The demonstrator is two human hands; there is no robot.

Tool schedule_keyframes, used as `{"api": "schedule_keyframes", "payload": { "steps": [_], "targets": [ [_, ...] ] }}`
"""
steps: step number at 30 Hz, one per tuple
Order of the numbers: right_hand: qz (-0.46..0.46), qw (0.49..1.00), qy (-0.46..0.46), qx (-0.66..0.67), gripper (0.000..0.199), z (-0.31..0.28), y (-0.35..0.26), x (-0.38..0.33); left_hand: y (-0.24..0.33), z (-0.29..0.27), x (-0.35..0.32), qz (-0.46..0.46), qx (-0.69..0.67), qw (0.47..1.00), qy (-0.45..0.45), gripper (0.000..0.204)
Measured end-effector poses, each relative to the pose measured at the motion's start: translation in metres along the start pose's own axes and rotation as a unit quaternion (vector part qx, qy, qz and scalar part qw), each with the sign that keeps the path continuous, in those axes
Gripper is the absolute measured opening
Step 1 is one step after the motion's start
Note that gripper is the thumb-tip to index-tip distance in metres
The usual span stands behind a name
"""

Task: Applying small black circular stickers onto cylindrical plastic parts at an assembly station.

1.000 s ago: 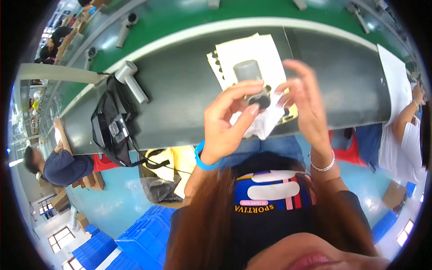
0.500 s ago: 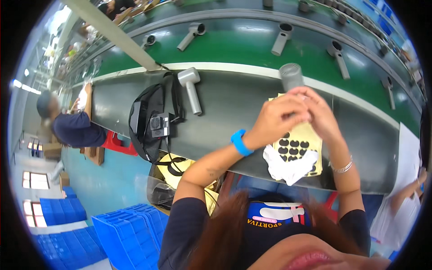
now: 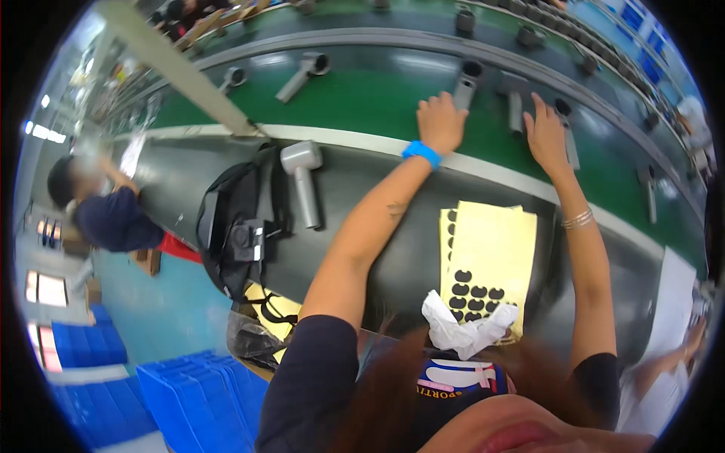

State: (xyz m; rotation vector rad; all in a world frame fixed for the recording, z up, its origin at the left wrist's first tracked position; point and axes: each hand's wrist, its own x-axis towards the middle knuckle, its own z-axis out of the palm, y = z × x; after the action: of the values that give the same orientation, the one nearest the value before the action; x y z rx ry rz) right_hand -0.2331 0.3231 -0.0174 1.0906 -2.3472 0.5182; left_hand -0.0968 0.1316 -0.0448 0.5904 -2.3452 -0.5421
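On the green conveyor belt (image 3: 362, 98) beyond the dark workbench's (image 3: 362, 196) far edge, I see my left hand (image 3: 440, 121) closed around a grey hairdryer-shaped plastic housing (image 3: 464, 84) by its handle, likely to steady it. My right hand (image 3: 545, 130) lies flat, unclenched, on another grey housing (image 3: 516, 102). Yellow sheets of black oval stickers (image 3: 487, 260) wait near the bench's front edge, within easy reach.

Black fabric backpack (image 3: 240, 226) slumped on the dark worktable (image 3: 362, 189), beside a grey plastic dryer-shaped housing (image 3: 303, 175); yellow sticker sheets (image 3: 491, 249), crumpled white cloth (image 3: 468, 331), blue plastic crates (image 3: 189, 396).
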Motion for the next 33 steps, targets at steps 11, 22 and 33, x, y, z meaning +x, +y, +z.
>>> {"api": "schedule_keyframes", "payload": {
  "steps": [11,22,33],
  "targets": [
    [0.189,0.978,-0.087,-0.016,0.039,-0.07,0.052,-0.068,0.023,-0.079,0.011,0.062,-0.45,0.882,0.124,0.04],
    [0.3,0.952,-0.053,-0.037,0.043,-0.201,-0.002,-0.299,0.093,-0.206,-0.114,0.074,-0.607,0.78,0.134,0.02],
    [0.122,0.922,-0.121,0.347,0.018,-0.166,-0.161,-0.221,0.045,-0.137,-0.161,-0.301,-0.63,0.642,-0.316,0.027]
  ]
}}
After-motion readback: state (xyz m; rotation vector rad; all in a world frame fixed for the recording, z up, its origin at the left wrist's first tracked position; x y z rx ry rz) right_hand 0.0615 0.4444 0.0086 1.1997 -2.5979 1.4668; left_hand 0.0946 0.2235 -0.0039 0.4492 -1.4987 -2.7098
